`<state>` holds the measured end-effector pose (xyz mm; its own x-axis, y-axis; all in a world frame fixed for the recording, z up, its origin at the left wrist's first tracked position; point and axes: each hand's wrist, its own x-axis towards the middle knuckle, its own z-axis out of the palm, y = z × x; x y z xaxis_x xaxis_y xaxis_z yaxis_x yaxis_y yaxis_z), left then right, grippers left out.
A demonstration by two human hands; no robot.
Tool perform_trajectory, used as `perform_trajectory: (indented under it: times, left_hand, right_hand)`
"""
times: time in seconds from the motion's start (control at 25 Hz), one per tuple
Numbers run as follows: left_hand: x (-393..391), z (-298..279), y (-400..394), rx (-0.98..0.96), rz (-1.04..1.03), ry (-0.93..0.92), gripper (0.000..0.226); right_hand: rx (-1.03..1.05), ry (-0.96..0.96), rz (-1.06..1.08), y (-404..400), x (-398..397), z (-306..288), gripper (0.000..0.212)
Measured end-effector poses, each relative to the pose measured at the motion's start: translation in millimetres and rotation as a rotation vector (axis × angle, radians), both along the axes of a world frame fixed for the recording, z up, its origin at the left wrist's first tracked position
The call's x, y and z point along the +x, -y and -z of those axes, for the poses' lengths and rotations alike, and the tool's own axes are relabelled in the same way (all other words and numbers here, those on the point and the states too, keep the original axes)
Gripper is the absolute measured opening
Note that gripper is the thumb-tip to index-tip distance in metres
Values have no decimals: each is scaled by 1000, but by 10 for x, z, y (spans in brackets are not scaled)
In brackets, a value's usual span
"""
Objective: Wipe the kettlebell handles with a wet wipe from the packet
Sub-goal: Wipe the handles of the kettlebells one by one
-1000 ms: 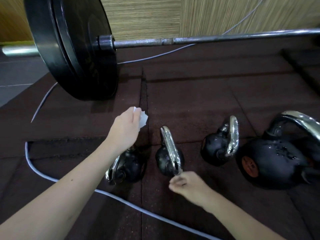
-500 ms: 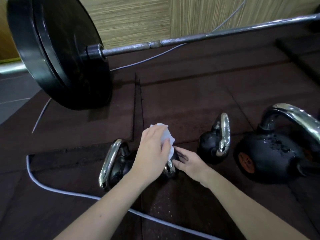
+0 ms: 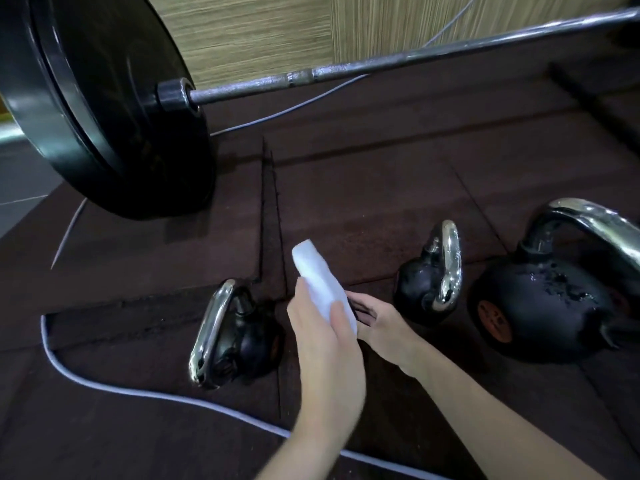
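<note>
Several black kettlebells with chrome handles sit on the dark rubber floor. My left hand [image 3: 322, 337] holds a white wet wipe [image 3: 318, 282] wrapped over the handle of the second kettlebell, which both hands hide almost fully. My right hand [image 3: 377, 320] grips that kettlebell from the right side. The leftmost kettlebell [image 3: 228, 337] lies just left of my left hand. A third small kettlebell [image 3: 429, 278] and a large wet kettlebell [image 3: 547, 299] stand to the right. No wipe packet is in view.
A barbell [image 3: 398, 60] with a big black plate [image 3: 104, 109] lies across the back. A grey cable [image 3: 114, 386] runs over the floor in front of the kettlebells. A wood-look wall stands behind.
My left hand carried the wipe from the leftmost kettlebell to the second one and now covers its handle. My right hand moved from the handle's near end to the kettlebell's right side.
</note>
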<state>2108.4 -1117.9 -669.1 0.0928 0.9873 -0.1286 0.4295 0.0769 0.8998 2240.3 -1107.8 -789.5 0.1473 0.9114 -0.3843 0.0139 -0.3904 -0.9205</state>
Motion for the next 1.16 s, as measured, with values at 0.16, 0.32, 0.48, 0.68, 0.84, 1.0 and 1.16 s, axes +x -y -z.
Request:
perform_trajectory:
  times: [0.16,0.32,0.48,0.68,0.84,1.0,1.16]
  left_hand:
    - [76,163,166,4,-135,22,56]
    - [111,128,-134,-94,-125,54,14]
    - [169,74,-787,-348,-167,-20,48]
    - [45,11,-1115,-677,-47,267,52]
    - [-200,95,-461,-236,158,-49,37]
    - [-377,203,-11,-1,321,-365,38]
    - [-204,133,-284,219,290,-579,53]
  right_hand:
    - [2,18,-22,26,5,-40,64]
    - [1,-11,13,0,-2,10,63]
    - [-13,-21,31,-19,-17,6,59]
    - [-33,-4,15,-45,-4,-29,56]
    - [-22,43,7,13,-13,-48,62]
    - [-24,66,28,-15,-36,-30,63]
    - [-10,50,29,-11,-27,-35,64]
